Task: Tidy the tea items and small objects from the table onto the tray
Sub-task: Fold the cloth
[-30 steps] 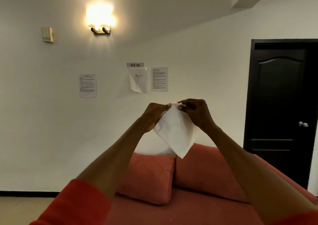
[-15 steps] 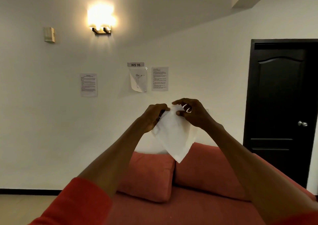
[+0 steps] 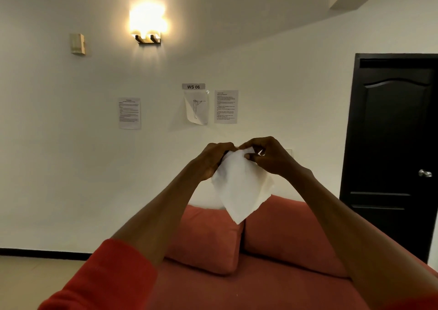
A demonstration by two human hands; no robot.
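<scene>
White paper napkin (image 3: pixel 239 186) hanging between raised hands, left hand (image 3: pixel 211 160) and right hand (image 3: pixel 267 155) pinching its top edge

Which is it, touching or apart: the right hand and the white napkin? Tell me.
Touching. The head view shows the right hand pinching the top edge of the white napkin, its thumb pressed against the sheet.

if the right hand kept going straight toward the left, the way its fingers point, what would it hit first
Probably the left hand. The right hand pinches the napkin at its top, fingertips nearly meeting the left's; depth is unclear.
</scene>
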